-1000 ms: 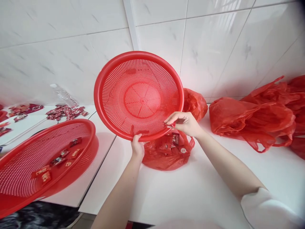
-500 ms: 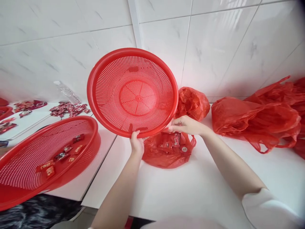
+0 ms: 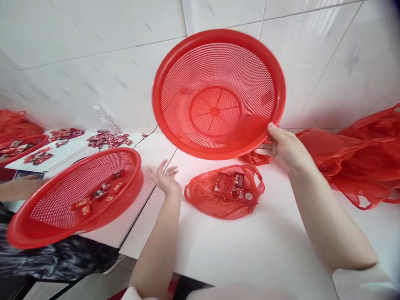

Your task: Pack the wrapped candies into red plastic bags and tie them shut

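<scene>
**Round red perforated plastic basket (image 3: 218, 62) raised in the right hand (image 3: 286, 148)**

The right hand grips the basket by its lower right rim, thumb over the edge and fingers beneath, so the basket extends up and to the left of that hand, tilted with its mouth toward the wearer. It is held clear of the white counter (image 3: 250, 254). The left hand (image 3: 168, 182) is released, fingers spread, below and to the left of the basket and apart from it. That hand is just beside a second red perforated plastic basket (image 3: 56, 206), which contains small wrapped packets (image 3: 86, 209). Between the two hands, lower down, a thin red plastic bag (image 3: 221, 210) filled with packets rests on the counter.
</scene>
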Motion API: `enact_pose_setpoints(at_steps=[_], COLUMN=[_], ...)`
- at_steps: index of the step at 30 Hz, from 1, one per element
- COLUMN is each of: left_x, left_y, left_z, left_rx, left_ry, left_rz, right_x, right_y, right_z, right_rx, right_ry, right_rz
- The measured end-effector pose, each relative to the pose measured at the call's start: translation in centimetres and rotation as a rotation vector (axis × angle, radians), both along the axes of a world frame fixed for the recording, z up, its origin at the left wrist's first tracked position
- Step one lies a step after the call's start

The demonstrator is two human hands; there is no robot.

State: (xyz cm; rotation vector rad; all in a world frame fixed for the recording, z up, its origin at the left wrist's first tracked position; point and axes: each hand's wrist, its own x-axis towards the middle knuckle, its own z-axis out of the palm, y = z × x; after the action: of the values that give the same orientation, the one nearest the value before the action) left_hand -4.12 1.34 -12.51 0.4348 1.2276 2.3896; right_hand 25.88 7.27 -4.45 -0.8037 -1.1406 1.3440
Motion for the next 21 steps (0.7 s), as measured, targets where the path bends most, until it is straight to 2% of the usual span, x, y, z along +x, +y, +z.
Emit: enact_pose_setpoints(at_steps=[2, 5, 8, 11, 15, 18, 21], left_x=[-1.9, -3.7, -3.0, -0.4, 3.2, 4.4, 4.5], left_y=[0.1, 0.3, 0.4, 0.3, -0.3, -0.7, -0.5], left_z=[0.0, -0.1, -0.2, -0.6, -1.3, -1.7, -2.1], left_rx=[-0.015, 0.003, 0.019, 0.048, 0.043, 0.044, 0.046], left_ry=[-0.038, 0.011, 0.084, 0.208, 0.342, 0.319, 0.252], left_rz=[0.155, 0.188, 0.176, 0.042, -0.247, -0.396, -0.448], right_x=[0.7, 1.6, 2.6, 3.3, 3.0, 2.2, 1.3], right_y=[-0.2, 0.0, 0.1, -0.1, -1.0, -1.8, -2.4], right_z=[0.6, 1.0, 1.4, 1.8, 2.4, 2.6, 2.5], right_rx=[0.024, 0.036, 0.027, 0.028, -0.004, -0.004, 0.000], right_ry=[0.032, 0.108, 0.152, 0.146, 0.133, 0.071, 0.037], right_rz=[-0.071, -0.157, -0.186, -0.156, -0.068, 0.043, 0.168])
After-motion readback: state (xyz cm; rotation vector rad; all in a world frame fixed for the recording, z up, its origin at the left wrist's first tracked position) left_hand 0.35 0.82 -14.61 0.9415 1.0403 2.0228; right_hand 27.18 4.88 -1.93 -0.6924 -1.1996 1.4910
